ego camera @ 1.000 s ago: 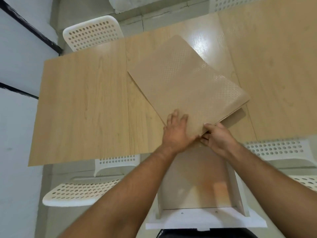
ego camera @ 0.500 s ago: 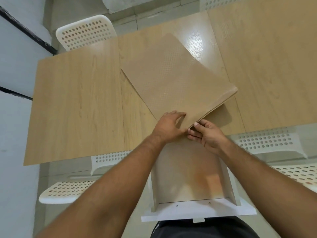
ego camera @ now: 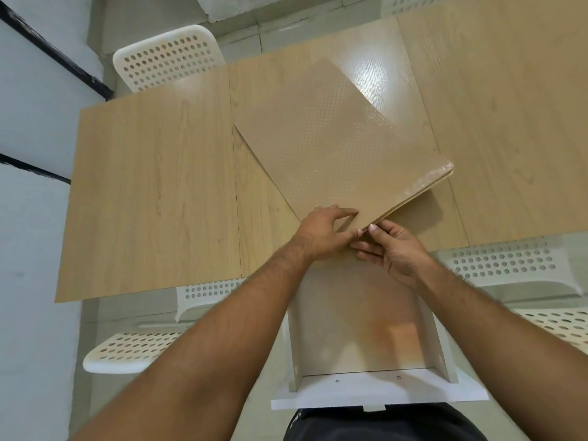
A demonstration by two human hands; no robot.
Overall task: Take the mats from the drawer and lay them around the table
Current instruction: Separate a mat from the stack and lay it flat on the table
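Mats stack, tan, dotted texture, rounded corners, on wood-grain counter; near corner lifted higher than before. Left hand pinches top corner; right hand grips underneath layers.

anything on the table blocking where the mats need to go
Nothing visible does. The stack of mats lies on the table, both hands, left hand and right hand, at its near corner. The tabletop shown is bare; white chairs stand around it.

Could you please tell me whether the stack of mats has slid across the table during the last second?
No. The stack of mats keeps its left corner on the same table seam, so it has not slid.
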